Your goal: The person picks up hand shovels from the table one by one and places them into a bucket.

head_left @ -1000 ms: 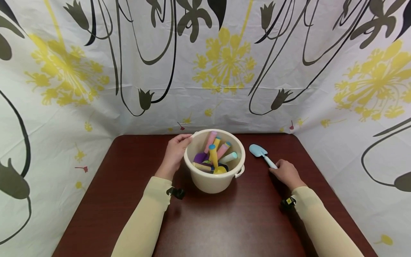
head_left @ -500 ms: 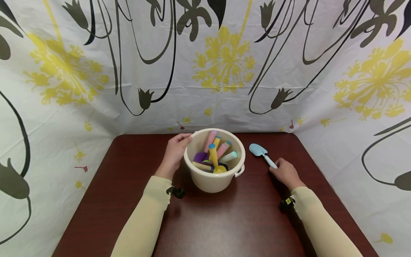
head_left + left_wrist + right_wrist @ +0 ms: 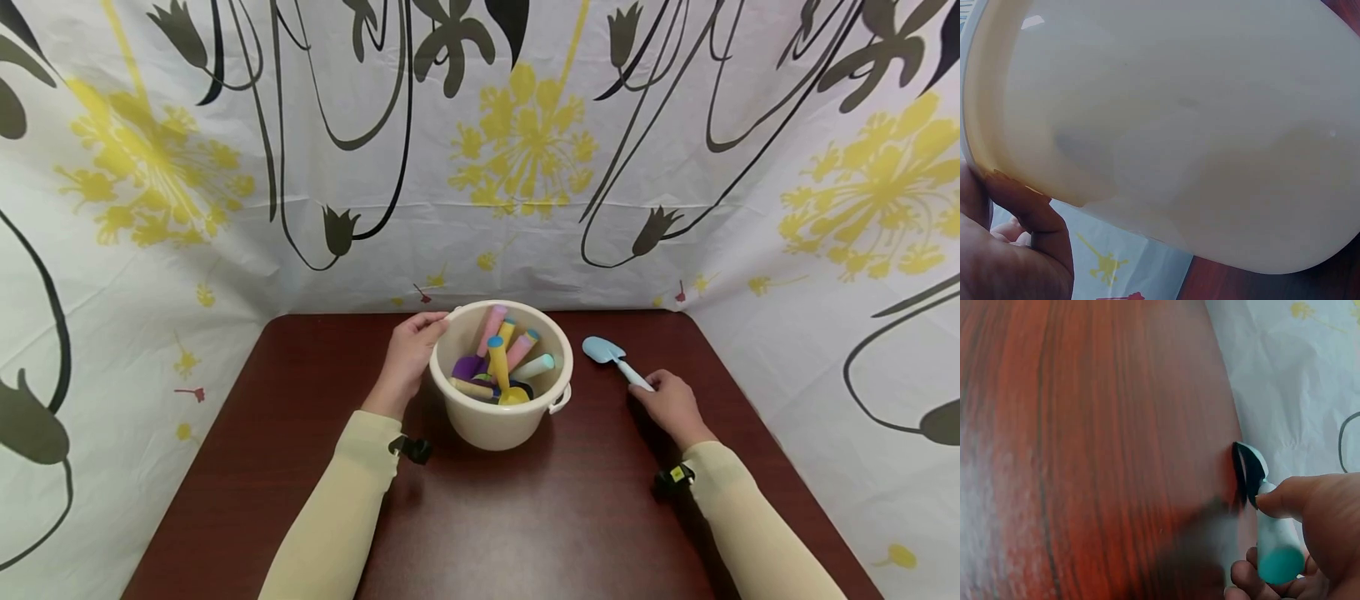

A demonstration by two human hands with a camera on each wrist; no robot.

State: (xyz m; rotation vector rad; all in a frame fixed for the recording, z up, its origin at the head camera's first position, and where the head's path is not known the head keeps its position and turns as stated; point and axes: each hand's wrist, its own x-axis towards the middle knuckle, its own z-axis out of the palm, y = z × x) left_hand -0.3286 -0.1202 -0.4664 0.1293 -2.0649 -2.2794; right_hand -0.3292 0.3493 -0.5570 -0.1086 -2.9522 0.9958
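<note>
A cream bucket (image 3: 491, 427) stands upright on the table, with several toy shovels in it, their pink, yellow and pale mint handles sticking up. My left hand (image 3: 405, 358) grips the bucket's left rim; in the left wrist view the thumb and fingers of that hand (image 3: 1029, 237) pinch the edge of the bucket (image 3: 1166, 119). To the right of the bucket, my right hand (image 3: 671, 407) holds a light blue toy shovel (image 3: 602, 350) by its handle, blade pointing away. In the right wrist view, thumb and fingers wrap the shovel handle (image 3: 1277, 534), its blade low over or on the table.
The dark red-brown table (image 3: 540, 517) has rounded far corners. A white sheet (image 3: 517, 258) with yellow and grey flower print hangs behind it and along both sides. A white handle lug (image 3: 560, 400) juts from the bucket's right side.
My right hand and the light blue shovel have shifted very slightly, with a little more of the handle showing. The left hand and the bucket stay where they were.
</note>
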